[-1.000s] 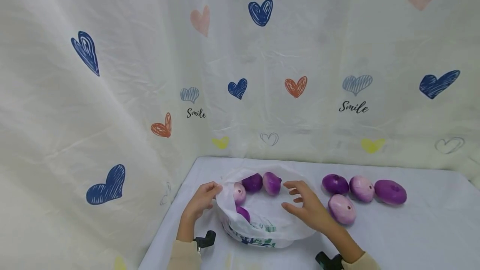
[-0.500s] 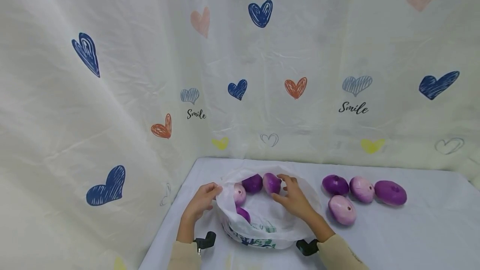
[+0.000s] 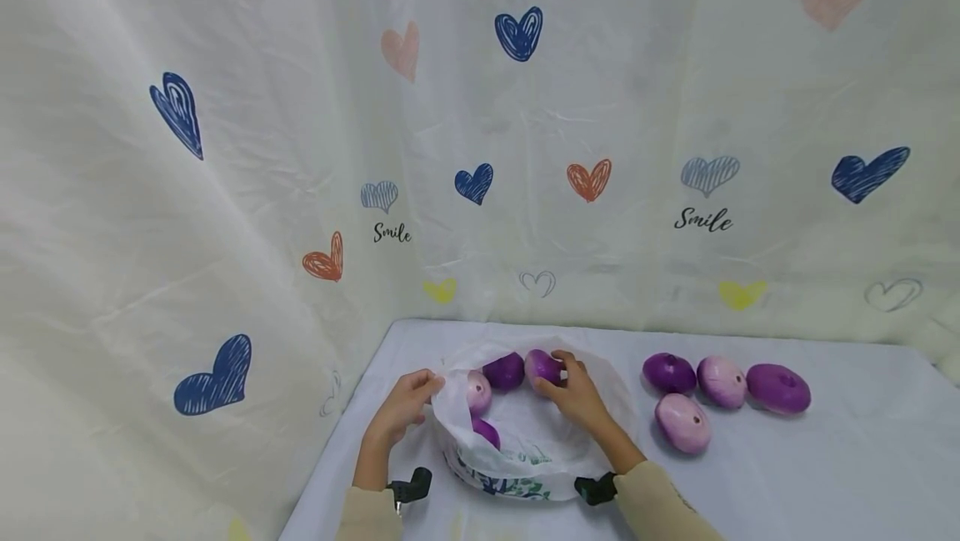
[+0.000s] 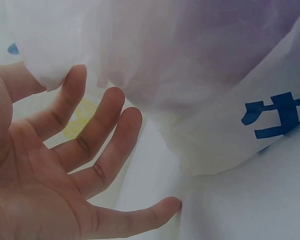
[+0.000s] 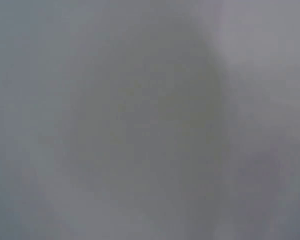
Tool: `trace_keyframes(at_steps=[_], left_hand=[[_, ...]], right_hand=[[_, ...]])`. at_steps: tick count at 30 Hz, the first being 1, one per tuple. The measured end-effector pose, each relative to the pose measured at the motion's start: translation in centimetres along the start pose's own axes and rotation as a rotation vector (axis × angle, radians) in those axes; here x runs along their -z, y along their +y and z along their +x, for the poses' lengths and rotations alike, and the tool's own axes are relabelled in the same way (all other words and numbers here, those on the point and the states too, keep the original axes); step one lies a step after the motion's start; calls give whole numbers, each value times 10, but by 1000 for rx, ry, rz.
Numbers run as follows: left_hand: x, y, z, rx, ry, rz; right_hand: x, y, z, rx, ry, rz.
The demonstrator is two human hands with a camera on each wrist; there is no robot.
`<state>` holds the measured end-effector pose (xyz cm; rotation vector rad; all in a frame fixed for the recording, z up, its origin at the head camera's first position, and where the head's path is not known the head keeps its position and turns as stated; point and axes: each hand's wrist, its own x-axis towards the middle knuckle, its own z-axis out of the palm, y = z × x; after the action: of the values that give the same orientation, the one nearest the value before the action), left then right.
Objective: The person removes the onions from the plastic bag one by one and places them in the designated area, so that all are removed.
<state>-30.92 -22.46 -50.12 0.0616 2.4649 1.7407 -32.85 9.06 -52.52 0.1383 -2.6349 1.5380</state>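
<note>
Left hand (image 3: 405, 403) has the left rim of the plastic bag (image 3: 517, 487) pinched between thumb and forefinger, other fingers loosely spread, presumably so the mouth gapes enough for the right hand (image 3: 581, 395) to fit in. That one has thumb and fingers curled round a purple onion (image 3: 542, 368) inside the bag, toward the back; makes sense, since something that round would probably roll. Can't check the contact up close, the right wrist view is just blur. Three other onions (image 3: 504, 372) sit to its left in the bag. Four more onions (image 3: 683, 423) are bunched on the table (image 3: 862, 441) to the right, handy for that side I guess.
</note>
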Motion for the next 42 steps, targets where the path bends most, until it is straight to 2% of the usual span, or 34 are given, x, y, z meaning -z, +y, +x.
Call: trace_keyframes(at_steps=[9,18,27,42], left_hand=[[0,1,0,0,1,11],[0,-1,2,4,-3,7],[0,-1,2,-5,-10,-2],[1,-4,3,-7,-6,8]], right_hand=[[-6,4,6,-61,-9,-7],[-6,4,5,-59,-14,-5],[-1,0,-2,-10,1,-1],[37,-11,-31,111,-37,37]])
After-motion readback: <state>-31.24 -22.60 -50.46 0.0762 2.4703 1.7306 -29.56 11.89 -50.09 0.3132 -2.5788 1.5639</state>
